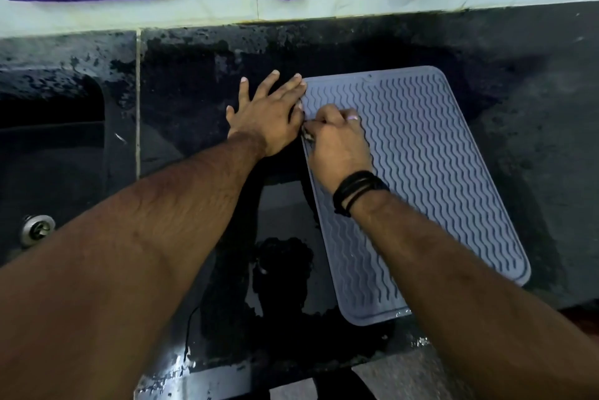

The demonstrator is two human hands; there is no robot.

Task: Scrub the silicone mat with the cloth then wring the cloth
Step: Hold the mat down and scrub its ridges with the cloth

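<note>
Where hands [299, 122] meet, mat [421, 172] edge.

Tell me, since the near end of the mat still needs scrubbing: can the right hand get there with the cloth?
Probably yes. The right hand grips the cloth at the silicone mat's far left edge, and the ribbed surface toward the near end lies bare; only its own forearm crosses it. The left hand presses beside the edge.

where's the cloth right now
In the head view, the cloth is mostly hidden in the right hand, at the left edge of the mat, beside the left hand.
</note>
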